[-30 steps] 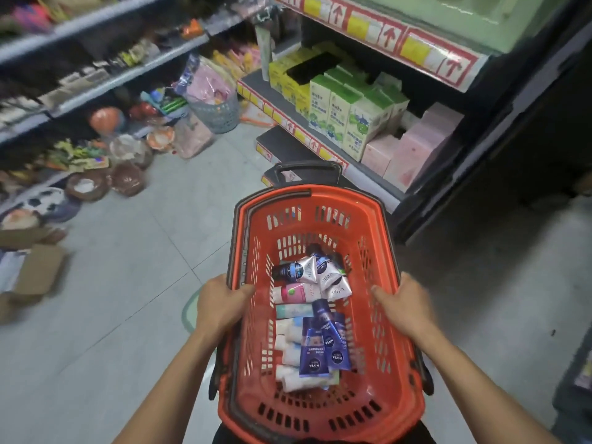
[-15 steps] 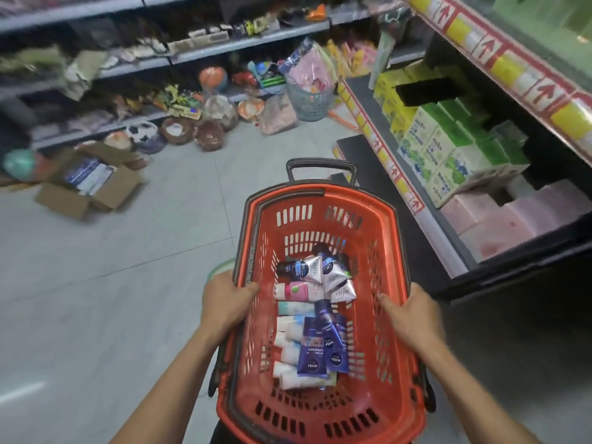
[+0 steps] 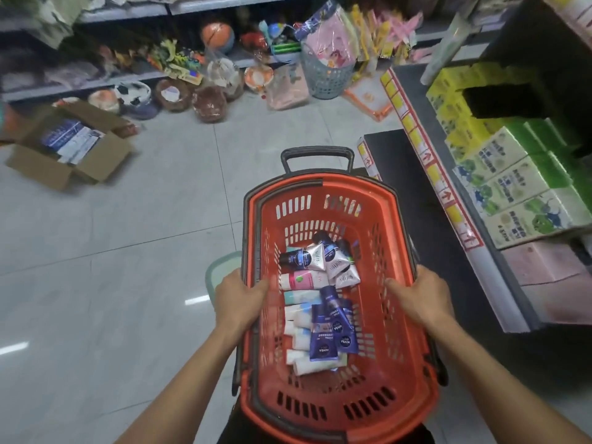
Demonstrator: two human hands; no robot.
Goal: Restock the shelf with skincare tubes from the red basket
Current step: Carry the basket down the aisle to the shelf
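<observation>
Head view. Red basket (image 3: pixel 397 251) held up over grey tile floor (image 3: pixel 128 251), 2 hands on its long rims. Left hand (image 3: pixel 238 299) curled over left rim, thumb inside the wall, gripping it. Right hand (image 3: pixel 419 298) curled over right rim, gripping likewise. Black pull handle (image 3: pixel 317 155) upright at far end of basket.

Skincare tubes (image 3: pixel 320 302) piled loose on basket bottom: dark blue Nivea tubes (image 3: pixel 333 334) on top toward near end, white tubes beneath them, 1 pink tube (image 3: pixel 302 280) crosswise, silver-ended tubes (image 3: pixel 336 265) toward far end.

Shelf (image 3: pixel 448 193) just right of basket, red-and-yellow price strip along its edge; green-and-white cartons (image 3: pixel 512 187) and pink boxes (image 3: pixel 544 264) stocked on it. Open cardboard box (image 3: pixel 67 149) on floor, far left. Grey mesh bin (image 3: pixel 323 78) beyond, against back shelving.
</observation>
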